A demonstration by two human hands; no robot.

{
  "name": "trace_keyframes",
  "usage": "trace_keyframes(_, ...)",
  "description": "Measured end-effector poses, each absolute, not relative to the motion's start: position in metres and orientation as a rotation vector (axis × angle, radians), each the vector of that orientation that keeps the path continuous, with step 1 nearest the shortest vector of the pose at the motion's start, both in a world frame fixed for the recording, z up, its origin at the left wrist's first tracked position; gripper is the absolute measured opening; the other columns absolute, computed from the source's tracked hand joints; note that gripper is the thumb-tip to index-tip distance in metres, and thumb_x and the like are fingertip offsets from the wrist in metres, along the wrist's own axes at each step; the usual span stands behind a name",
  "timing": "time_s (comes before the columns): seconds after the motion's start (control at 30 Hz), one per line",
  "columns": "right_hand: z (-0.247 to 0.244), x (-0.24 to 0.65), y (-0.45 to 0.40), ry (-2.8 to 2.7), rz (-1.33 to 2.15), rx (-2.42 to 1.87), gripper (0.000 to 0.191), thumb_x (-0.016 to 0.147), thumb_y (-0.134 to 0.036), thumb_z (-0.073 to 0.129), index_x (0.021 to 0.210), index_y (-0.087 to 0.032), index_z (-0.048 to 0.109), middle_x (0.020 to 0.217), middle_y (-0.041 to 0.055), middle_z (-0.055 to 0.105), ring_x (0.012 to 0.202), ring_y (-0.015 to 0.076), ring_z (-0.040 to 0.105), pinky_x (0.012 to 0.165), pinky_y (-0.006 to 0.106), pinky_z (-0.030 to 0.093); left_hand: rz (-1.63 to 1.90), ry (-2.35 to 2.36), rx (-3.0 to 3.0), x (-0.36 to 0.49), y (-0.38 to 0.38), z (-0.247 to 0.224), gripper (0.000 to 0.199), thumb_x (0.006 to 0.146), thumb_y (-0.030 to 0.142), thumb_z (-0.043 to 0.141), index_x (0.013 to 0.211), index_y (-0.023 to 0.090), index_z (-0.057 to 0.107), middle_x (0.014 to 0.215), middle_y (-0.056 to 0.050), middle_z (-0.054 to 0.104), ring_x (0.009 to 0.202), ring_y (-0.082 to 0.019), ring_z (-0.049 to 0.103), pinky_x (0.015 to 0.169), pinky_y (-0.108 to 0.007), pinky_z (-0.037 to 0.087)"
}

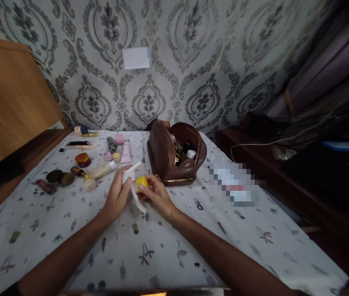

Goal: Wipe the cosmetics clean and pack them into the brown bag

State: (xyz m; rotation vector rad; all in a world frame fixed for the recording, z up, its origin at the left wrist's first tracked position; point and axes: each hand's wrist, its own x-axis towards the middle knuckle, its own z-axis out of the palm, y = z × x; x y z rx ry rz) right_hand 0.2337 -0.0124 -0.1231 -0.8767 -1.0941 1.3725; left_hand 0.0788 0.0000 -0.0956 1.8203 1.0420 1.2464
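Note:
Over the middle of the table, my left hand (118, 194) is closed on a white wipe (136, 198), part of which hangs down below the fingers. My right hand (160, 196) grips a small container with a yellow cap (142, 182), its body partly hidden by the wipe and fingers. The wipe touches the container's side. Just beyond my right hand stands an unzipped brown makeup bag (164, 154) with several cosmetics inside. Left of my hands lie a clear tube with a white cap (100, 169) and a pink tube (126, 152).
More cosmetics are spread on the left, among them an amber jar (82, 159), a dark green bottle (112, 144) and a round brush (67, 178). A blurred-out packet (234, 185) lies right of the bag. A wooden cabinet (14, 82) borders the left; patterned wallpaper is behind.

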Motion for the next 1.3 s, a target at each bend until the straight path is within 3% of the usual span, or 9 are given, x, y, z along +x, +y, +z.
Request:
trace_keyframes(0.1,-0.127,0.234,-0.01,-1.112,1.342,-0.864,0.04,0.066,-0.045,0.08,0.093,-0.021,0.061,0.081,-0.0014,0.062,0.066,0.0141,0.062,0.06,0.027,0.053,1.013,0.889,2.261,0.077,0.002,-0.1,0.047,0.094,0.035,0.051,0.138,0.022,0.047,0.141,-0.013,0.051,0.133,-0.029,0.045,0.114,-0.045,0.034)
trace_keyframes(0.27,-0.127,0.235,-0.01,-1.072,1.424,-0.872,0.047,0.067,-0.041,0.078,0.106,-0.02,0.062,0.07,-0.0027,0.066,0.058,0.0148,0.063,0.055,0.026,0.05,0.826,0.859,2.563,0.069,0.011,-0.107,0.082,0.081,0.043,0.071,0.151,0.028,0.031,0.144,-0.013,0.049,0.132,-0.032,0.046,0.107,-0.049,0.043)
trace_keyframes(0.37,-0.124,0.234,-0.012,-1.053,1.45,-0.853,0.049,0.065,-0.034,0.078,0.109,-0.021,0.062,0.073,-0.0033,0.068,0.061,0.0145,0.064,0.059,0.026,0.051,0.816,0.9,2.671,0.066,0.013,-0.109,0.074,0.083,0.039,0.068,0.149,0.03,0.035,0.14,-0.011,0.052,0.126,-0.03,0.052,0.098,-0.043,0.051)
trace_keyframes(0.53,-0.125,0.238,-0.013,-1.096,1.396,-0.853,0.056,0.066,-0.036,0.08,0.117,-0.022,0.062,0.095,-0.0004,0.069,0.089,0.0175,0.066,0.079,0.03,0.053,0.865,0.993,2.62,0.067,0.013,-0.106,0.045,0.089,0.036,0.059,0.132,0.027,0.053,0.111,-0.006,0.064,0.099,-0.023,0.065,0.081,-0.032,0.054)
trace_keyframes(0.67,-0.129,0.239,-0.014,-1.126,1.522,-0.81,0.063,0.073,-0.042,0.076,0.129,-0.023,0.055,0.088,-0.0007,0.068,0.076,0.0162,0.067,0.073,0.031,0.054,0.961,1.044,2.474,0.067,0.013,-0.102,0.028,0.088,0.038,0.055,0.111,0.022,0.06,0.1,-0.004,0.068,0.092,-0.022,0.067,0.08,-0.031,0.053)
trace_keyframes(0.83,-0.131,0.235,-0.015,-1.018,1.633,-0.739,0.066,0.073,-0.043,0.075,0.131,-0.022,0.051,0.081,-0.0023,0.066,0.074,0.0167,0.069,0.072,0.031,0.056,1.001,1.135,2.344,0.068,0.012,-0.094,0.029,0.088,0.047,0.052,0.097,0.021,0.061,0.087,-0.002,0.07,0.079,-0.021,0.066,0.073,-0.028,0.051)
trace_keyframes(1.03,-0.136,0.231,-0.011,-1.029,1.656,-0.708,0.073,0.061,-0.045,0.086,0.122,-0.024,0.052,0.09,-0.0024,0.064,0.073,0.0153,0.07,0.064,0.026,0.055,1.072,1.286,2.173,0.069,0.011,-0.09,0.029,0.09,0.049,0.045,0.081,0.022,0.054,0.061,0.005,0.056,0.054,-0.015,0.053,0.054,-0.025,0.043)
trace_keyframes(1.17,-0.136,0.229,-0.012,-1.093,1.622,-0.752,0.074,0.053,-0.042,0.09,0.113,-0.025,0.05,0.091,-0.0035,0.067,0.072,0.0122,0.069,0.067,0.025,0.054,1.104,1.325,2.036,0.073,0.01,-0.091,0.031,0.091,0.049,0.042,0.076,0.022,0.05,0.059,0.005,0.051,0.054,-0.014,0.05,0.053,-0.024,0.04)
trace_keyframes(1.3,-0.133,0.228,-0.015,-1.115,1.582,-0.772,0.064,0.057,-0.035,0.09,0.105,-0.024,0.05,0.088,-0.0041,0.069,0.075,0.0117,0.068,0.071,0.025,0.052,1.102,1.281,1.926,0.075,0.012,-0.094,0.031,0.092,0.047,0.042,0.075,0.022,0.047,0.061,0.005,0.05,0.056,-0.014,0.049,0.054,-0.024,0.038)
